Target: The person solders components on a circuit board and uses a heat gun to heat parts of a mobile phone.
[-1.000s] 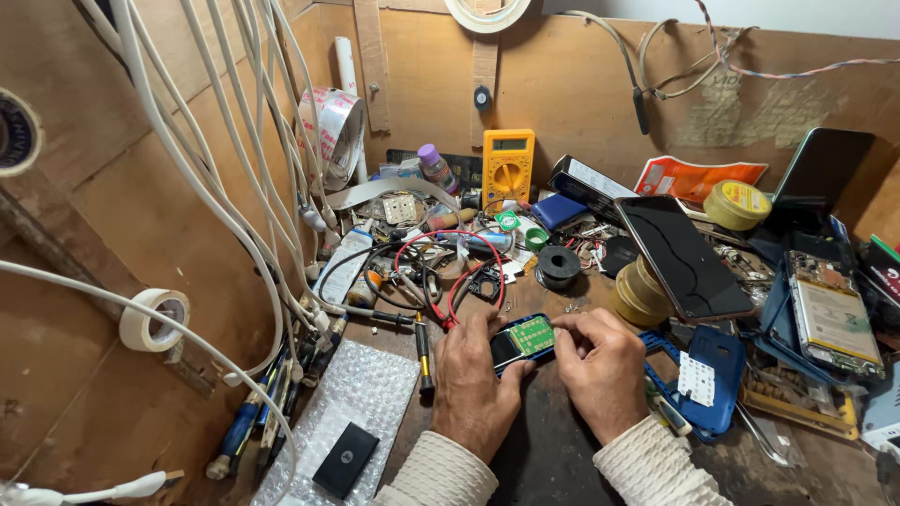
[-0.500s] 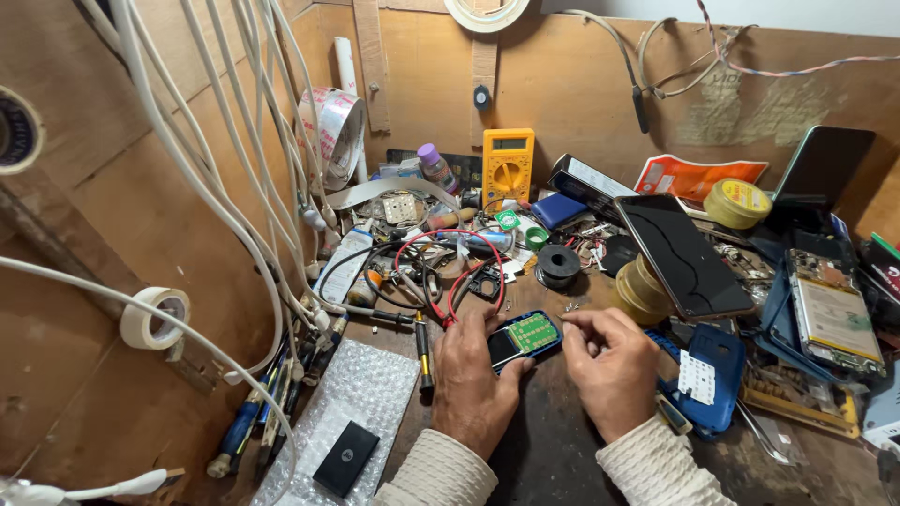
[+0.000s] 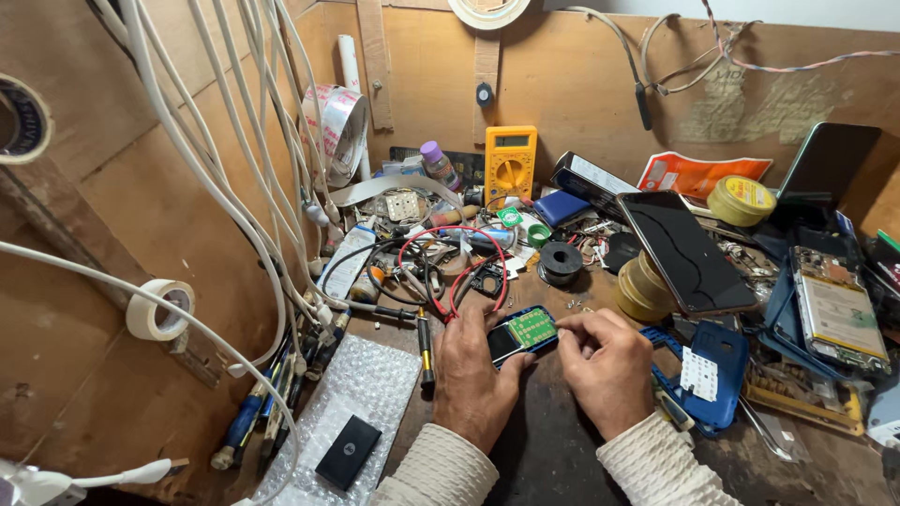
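A small blue phone body (image 3: 521,333) with a bare green circuit board and a dark screen lies on the wooden workbench (image 3: 553,440). My left hand (image 3: 473,370) grips it from the left and below. My right hand (image 3: 605,361) pinches at its upper right edge with thumb and forefinger; whether a tiny part sits between the fingertips I cannot tell. Both sleeves are cream knit.
Red and black probe leads (image 3: 450,258) and a yellow multimeter (image 3: 511,161) lie behind. A black phone (image 3: 684,248) rests on tape rolls at right, beside a blue phone cover (image 3: 708,370) and an opened phone (image 3: 834,305). Bubble wrap (image 3: 352,403), screwdrivers and white cables crowd the left.
Both hands and the small phone have stayed nearly in place; the right fingertips shifted slightly along the phone's upper right edge.
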